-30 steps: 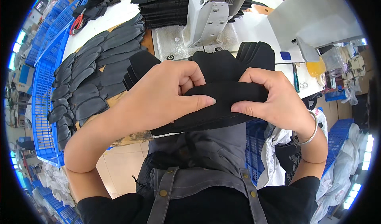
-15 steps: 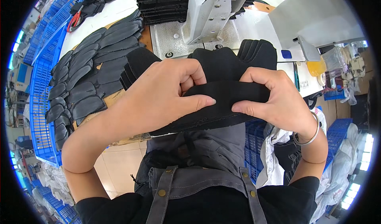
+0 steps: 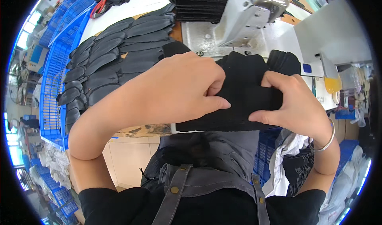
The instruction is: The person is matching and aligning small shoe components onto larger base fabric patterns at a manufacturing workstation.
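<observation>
A stack of black fabric pieces [image 3: 246,79] with curved, lobed upper edges lies in front of me, its layers fanned at the upper right. My left hand [image 3: 183,85] grips the left part of it, thumb on top and fingers curled down into the cloth. On the right side, my right hand [image 3: 296,101] pinches the cloth, with index finger and thumb bent around its edge. The other fingertips of both hands are hidden. Just beyond the stack stands a white and metallic sewing machine [image 3: 242,22], partly cut off at the top.
Overlapping dark grey curved pieces [image 3: 107,53] cover the table's left side, beside a blue plastic crate [image 3: 53,109]. A pile of black cloth [image 3: 203,4] stands behind. Red-handled scissors [image 3: 98,8] lie at the far left. White cloth [image 3: 278,157] hangs at lower right.
The view has shifted, so the table and machine appear farther right. The raised fold of black cloth between my hands has flattened. Both hands keep hold of the cloth.
</observation>
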The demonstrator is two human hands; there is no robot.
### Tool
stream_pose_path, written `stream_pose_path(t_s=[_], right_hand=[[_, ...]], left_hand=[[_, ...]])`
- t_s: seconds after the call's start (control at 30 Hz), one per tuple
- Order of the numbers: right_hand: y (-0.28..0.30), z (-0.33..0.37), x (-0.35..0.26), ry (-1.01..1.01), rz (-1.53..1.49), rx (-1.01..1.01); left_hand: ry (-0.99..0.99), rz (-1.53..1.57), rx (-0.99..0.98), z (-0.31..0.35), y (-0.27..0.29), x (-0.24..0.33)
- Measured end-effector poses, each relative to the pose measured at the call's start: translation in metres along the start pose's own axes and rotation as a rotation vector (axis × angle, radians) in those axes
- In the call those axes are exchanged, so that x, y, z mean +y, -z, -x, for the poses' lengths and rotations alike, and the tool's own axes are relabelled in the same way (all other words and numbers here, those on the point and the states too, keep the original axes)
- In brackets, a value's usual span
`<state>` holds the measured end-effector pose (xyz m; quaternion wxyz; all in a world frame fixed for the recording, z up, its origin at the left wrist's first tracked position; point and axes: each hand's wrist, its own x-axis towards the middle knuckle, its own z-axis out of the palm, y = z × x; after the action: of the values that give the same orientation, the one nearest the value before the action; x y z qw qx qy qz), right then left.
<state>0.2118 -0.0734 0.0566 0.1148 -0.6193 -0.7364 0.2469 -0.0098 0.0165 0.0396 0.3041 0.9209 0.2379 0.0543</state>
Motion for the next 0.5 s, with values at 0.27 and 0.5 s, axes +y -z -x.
stream_pose_path(t_s=[0.27,0.5], right_hand=[[-0.0033,0.0009,-0.0034,0.039,0.04,0.024],[-0.002,-0.0004,-0.0053,0.023,0.037,0.01]], left_hand=[[-0.039,0.07,0.006,0.0052,-0.0009,-0.0077],[0.006,0.015,0.022,0.01,0.0005,0.0005]])
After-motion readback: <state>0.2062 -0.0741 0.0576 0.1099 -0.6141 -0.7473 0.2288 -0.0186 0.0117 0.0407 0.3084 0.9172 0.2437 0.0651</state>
